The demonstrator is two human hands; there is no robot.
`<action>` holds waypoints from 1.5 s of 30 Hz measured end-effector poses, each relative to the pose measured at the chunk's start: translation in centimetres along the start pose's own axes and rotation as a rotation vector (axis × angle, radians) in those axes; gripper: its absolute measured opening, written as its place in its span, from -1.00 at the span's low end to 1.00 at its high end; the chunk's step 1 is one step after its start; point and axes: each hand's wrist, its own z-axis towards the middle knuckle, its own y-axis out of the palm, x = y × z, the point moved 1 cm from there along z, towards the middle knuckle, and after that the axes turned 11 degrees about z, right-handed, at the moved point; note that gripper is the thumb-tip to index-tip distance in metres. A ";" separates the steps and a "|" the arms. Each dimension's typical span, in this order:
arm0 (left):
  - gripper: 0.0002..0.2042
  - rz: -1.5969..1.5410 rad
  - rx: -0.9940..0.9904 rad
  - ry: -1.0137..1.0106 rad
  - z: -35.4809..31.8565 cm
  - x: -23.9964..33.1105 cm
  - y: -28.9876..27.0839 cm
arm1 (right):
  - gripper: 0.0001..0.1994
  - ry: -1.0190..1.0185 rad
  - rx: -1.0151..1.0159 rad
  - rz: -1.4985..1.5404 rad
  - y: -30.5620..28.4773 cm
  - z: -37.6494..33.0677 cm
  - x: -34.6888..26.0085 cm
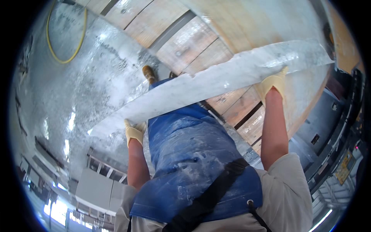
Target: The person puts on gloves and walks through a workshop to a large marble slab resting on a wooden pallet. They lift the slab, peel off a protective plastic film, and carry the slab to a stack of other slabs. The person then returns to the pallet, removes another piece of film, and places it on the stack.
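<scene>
I hold a long, narrow white stone slab (216,83) crosswise in front of my body, tilted up toward the right. My left hand (134,132), in a yellow glove, grips its lower left end from below. My right hand (273,83), also in a yellow glove, grips the slab's edge near its upper right end. A blue apron (193,154) dusted white covers my front, and one brown boot (148,73) shows past the slab.
A wooden-slatted work surface (193,42) with metal rails stretches beyond the slab. Wet grey concrete floor (85,77) lies to the left with a yellow hose (63,58) looped on it. Grey slabs on a rack (100,185) stand lower left; a machine frame (336,127) runs along the right.
</scene>
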 end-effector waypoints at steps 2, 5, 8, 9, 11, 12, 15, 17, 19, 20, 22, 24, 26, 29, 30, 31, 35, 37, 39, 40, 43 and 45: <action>-0.37 0.268 0.094 0.215 -4.9 1.5 -2.6 | -0.10 -0.088 -0.022 -0.099 -3.3 2.6 -0.5; -0.39 0.477 0.338 0.813 -12.0 6.7 -5.0 | -0.13 -0.198 0.017 -0.118 -2.7 0.5 1.0; -0.38 0.924 0.338 1.413 -12.4 11.2 -7.4 | -0.17 -0.173 -0.008 -0.064 0.6 -3.1 2.9; -0.36 1.073 0.294 1.447 -11.9 13.1 -4.6 | -0.19 -0.120 -0.005 -0.020 0.5 -0.3 1.8; -0.33 1.168 0.040 1.025 -5.9 14.3 -5.1 | -0.21 -0.173 0.039 -0.166 -0.5 0.5 2.4; -0.25 1.330 -0.021 0.867 -6.5 15.0 -5.6 | -0.22 -0.212 0.073 -0.237 -0.7 -0.2 3.0; -0.18 1.359 -0.165 0.826 -5.9 16.5 -5.5 | -0.21 -0.344 0.095 -0.375 0.1 0.2 3.4; -0.13 1.441 -0.091 0.934 -4.8 16.3 -4.1 | -0.20 -0.292 0.103 -0.318 -0.4 4.4 2.3; -0.10 1.463 -0.026 0.968 -3.0 13.6 -5.9 | -0.21 -0.268 0.031 -0.298 -3.3 7.4 2.9; -0.10 1.427 -0.032 0.950 -2.0 13.2 -8.2 | -0.21 -0.319 -0.033 -0.360 -2.0 5.8 2.8; -0.15 1.410 0.004 0.876 -5.1 13.3 -5.6 | -0.20 -0.303 -0.027 -0.357 -2.3 8.1 2.4; -0.20 1.336 -0.014 0.870 -5.9 14.4 -5.2 | -0.21 -0.302 0.077 -0.312 3.1 3.0 3.4; -0.23 1.323 0.000 0.908 -4.4 14.9 -5.8 | -0.21 -0.279 0.087 -0.238 4.2 0.9 4.5; -0.26 1.348 0.071 1.033 0.0 14.6 -6.8 | -0.23 -0.323 0.078 -0.176 5.3 2.3 7.5; -0.26 1.322 0.082 1.073 1.4 14.6 -6.4 | -0.24 -0.356 0.070 -0.168 6.0 2.9 8.2; -0.27 1.298 0.092 1.111 2.8 14.7 -6.0 | -0.28 -0.373 0.073 -0.220 6.8 3.5 8.6; -0.26 1.226 0.090 1.140 5.8 15.9 -4.8 | -0.38 -0.331 -0.001 -0.290 6.6 7.8 9.7; -0.26 1.229 0.079 1.158 4.2 16.1 -5.2 | -0.42 -0.275 -0.078 -0.287 4.2 10.3 9.0; -0.28 1.294 0.105 1.195 3.2 15.3 -6.6 | -0.41 -0.305 -0.075 -0.444 1.8 10.7 8.4; -0.29 1.324 0.121 1.212 2.5 14.7 -7.3 | -0.37 -0.357 -0.037 -0.609 1.2 10.4 8.2; -0.34 1.374 0.120 0.955 -3.2 13.7 -8.0 | -0.19 -0.624 0.159 -1.329 0.8 6.1 7.8; -0.38 1.409 0.191 0.955 -6.2 13.7 -8.8 | -0.30 -0.588 0.141 -1.167 2.4 1.9 5.9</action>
